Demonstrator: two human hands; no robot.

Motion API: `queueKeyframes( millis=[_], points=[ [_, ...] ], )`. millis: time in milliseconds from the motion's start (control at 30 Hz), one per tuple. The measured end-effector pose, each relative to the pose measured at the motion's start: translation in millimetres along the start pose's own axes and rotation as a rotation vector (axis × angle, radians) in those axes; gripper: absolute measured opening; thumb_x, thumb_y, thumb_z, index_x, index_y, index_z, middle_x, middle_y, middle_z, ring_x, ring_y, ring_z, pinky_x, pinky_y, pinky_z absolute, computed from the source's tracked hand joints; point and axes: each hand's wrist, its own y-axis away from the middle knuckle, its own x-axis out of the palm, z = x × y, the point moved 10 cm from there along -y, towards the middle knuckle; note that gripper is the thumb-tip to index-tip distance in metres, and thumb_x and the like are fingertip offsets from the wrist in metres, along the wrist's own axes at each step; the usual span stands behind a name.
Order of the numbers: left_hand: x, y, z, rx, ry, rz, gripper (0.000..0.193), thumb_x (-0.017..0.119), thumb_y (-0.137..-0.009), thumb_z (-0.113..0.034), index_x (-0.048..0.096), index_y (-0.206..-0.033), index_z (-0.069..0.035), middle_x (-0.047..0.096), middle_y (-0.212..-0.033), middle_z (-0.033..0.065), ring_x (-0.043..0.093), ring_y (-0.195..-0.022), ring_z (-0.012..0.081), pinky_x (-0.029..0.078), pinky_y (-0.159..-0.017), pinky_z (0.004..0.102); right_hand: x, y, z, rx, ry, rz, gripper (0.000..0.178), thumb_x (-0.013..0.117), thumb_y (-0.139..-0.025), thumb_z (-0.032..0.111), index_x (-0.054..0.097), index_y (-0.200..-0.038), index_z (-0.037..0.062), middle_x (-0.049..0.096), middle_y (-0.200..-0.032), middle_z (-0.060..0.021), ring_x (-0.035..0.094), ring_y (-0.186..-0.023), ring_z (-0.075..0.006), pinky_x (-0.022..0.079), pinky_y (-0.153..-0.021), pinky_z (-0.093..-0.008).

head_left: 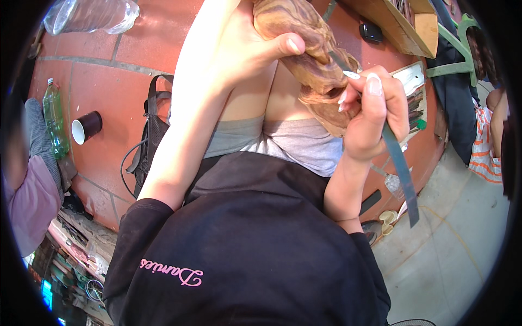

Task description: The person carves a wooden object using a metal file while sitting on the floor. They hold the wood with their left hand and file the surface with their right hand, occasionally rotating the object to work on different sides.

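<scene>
A carved brown wooden piece point(310, 41) with wavy dark grain and deep grooves rests over my bare legs, at the top middle. My left hand point(247, 51) is closed around its left side, the thumb lying on the wood and the other fingers mostly hidden. In my right hand point(375, 111) is a long flat grey metal blade point(401, 171), pinched between thumb and fingers. Its upper end meets a groove in the carving, while the long end sticks out below the hand toward the lower right. The fingers of my right hand are close to the wood.
On the tiled floor at left are a dark cup point(87, 127), a green plastic bottle point(54, 117), a clear bottle point(92, 16) and a black bag point(155, 130). A computer mouse point(371, 32) and a cardboard box point(408, 27) lie upper right. Other people sit at both sides.
</scene>
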Motion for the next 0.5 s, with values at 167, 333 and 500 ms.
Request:
queueKeyframes(
  millis=[167, 333, 500],
  points=[
    [1, 0, 0, 0.001, 0.000, 0.006, 0.091, 0.085, -0.055, -0.053, 0.052, -0.117, 0.004, 0.062, -0.104, 0.0109, 0.062, -0.097, 0.0204, 0.050, -0.085, 0.0313, 5, -4, 5, -0.003, 0.090, -0.054, 0.016, 0.052, -0.090, 0.004, 0.058, -0.079, -0.0052, 0.060, -0.067, -0.0084, 0.049, -0.054, -0.0077, 0.041, -0.051, -0.0212],
    [1, 0, 1, -0.005, 0.009, 0.006, 0.091, 0.085, -0.055, -0.053, 0.052, -0.117, 0.004, 0.062, -0.104, 0.0109, 0.062, -0.097, 0.0203, 0.050, -0.085, 0.0313, -3, 1, 1, 0.021, 0.016, -0.064, 0.017, 0.052, -0.091, 0.005, 0.059, -0.078, -0.0051, 0.060, -0.067, -0.0072, 0.050, -0.054, -0.0074, 0.041, -0.051, -0.0207],
    [2, 0, 0, -0.002, 0.006, 0.008, 0.091, 0.084, -0.055, -0.054, 0.052, -0.117, 0.004, 0.062, -0.104, 0.0109, 0.062, -0.098, 0.0203, 0.050, -0.085, 0.0312, 4, -2, 3, -0.020, 0.065, -0.040, 0.015, 0.050, -0.089, 0.003, 0.058, -0.078, -0.0055, 0.059, -0.067, -0.0090, 0.050, -0.054, -0.0086, 0.041, -0.051, -0.0217]
  ],
)
